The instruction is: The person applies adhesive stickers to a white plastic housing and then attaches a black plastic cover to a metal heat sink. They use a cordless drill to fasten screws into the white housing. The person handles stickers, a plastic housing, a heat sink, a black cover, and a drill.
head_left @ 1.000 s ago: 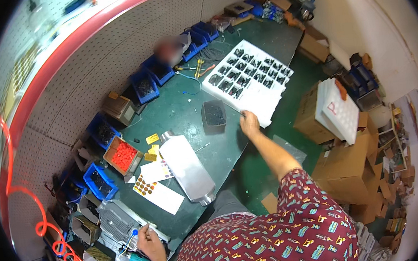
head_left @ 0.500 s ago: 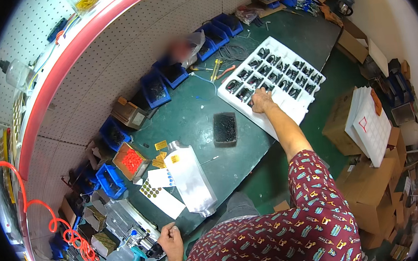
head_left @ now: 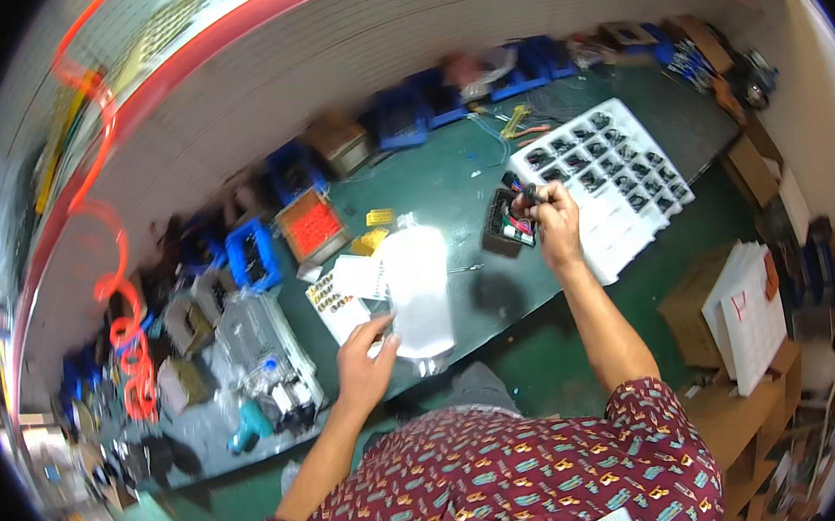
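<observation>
- The person's right hand (head_left: 556, 219) has its fingers closed on a dark wired part (head_left: 521, 212), with bits of red and green showing; blur hides its finer detail.
- That part is over a small open box (head_left: 502, 245), between the metal canister and the white tray; I can't tell whether it touches the box.
- The left hand (head_left: 365, 364) is palm down, thumb and fingers apart, at the lower left edge of a silver metal canister (head_left: 419, 295). From here I can't say whether the fingertips touch it.
- The canister lies on the green surface (head_left: 429, 171), glare washing out its upper end.
- Just left of it there's a white sheet with round stickers (head_left: 340, 313), and near its top some yellow labels (head_left: 371, 241).
- Right of the right hand sits the white tray (head_left: 619, 236), many pockets filled with black parts.
- Farther left, a teal power tool (head_left: 249, 424) lies near the surface's front edge.
</observation>
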The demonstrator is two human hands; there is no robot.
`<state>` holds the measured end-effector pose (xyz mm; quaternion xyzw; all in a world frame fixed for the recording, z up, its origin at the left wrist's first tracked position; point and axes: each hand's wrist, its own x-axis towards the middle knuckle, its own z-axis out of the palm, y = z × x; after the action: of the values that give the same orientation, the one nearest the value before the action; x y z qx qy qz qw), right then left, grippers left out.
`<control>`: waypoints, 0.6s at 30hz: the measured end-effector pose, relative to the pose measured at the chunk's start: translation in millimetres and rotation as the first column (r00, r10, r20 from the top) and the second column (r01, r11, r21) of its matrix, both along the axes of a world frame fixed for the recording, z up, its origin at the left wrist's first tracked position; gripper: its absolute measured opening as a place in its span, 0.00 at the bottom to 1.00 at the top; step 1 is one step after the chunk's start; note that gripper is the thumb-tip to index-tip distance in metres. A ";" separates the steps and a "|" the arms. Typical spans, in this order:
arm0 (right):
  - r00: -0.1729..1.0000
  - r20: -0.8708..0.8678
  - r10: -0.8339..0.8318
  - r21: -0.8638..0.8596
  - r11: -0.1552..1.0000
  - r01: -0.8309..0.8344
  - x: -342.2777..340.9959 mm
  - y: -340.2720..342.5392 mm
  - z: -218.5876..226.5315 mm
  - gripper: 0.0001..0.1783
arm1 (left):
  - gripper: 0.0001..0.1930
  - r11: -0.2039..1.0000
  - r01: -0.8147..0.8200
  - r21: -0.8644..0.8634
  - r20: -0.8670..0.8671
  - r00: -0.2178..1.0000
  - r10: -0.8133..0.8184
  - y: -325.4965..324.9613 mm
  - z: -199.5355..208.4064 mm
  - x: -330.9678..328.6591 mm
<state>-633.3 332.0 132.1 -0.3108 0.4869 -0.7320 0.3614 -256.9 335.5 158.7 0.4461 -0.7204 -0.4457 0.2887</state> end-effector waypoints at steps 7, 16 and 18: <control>0.745 0.413 0.524 0.014 0.814 -0.580 224.0 60.5 43.3 0.10 | 0.21 0.906 0.123 -0.404 -0.083 0.982 -0.170 -2.3 50.1 52.9; 0.296 -0.585 0.756 0.414 0.591 -0.692 354.1 55.2 112.3 0.19 | 0.12 0.978 0.105 -0.180 0.003 0.994 -0.107 41.9 51.2 198.2; 0.234 -0.541 0.808 0.530 0.543 -0.652 377.7 54.3 140.3 0.15 | 0.11 0.875 0.173 -0.452 0.280 0.959 -0.045 37.8 68.6 224.8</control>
<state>-255.6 386.3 272.4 -0.7316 0.4510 -0.2284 0.4574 -32.1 373.3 227.4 0.3755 -0.8628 -0.2100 0.2656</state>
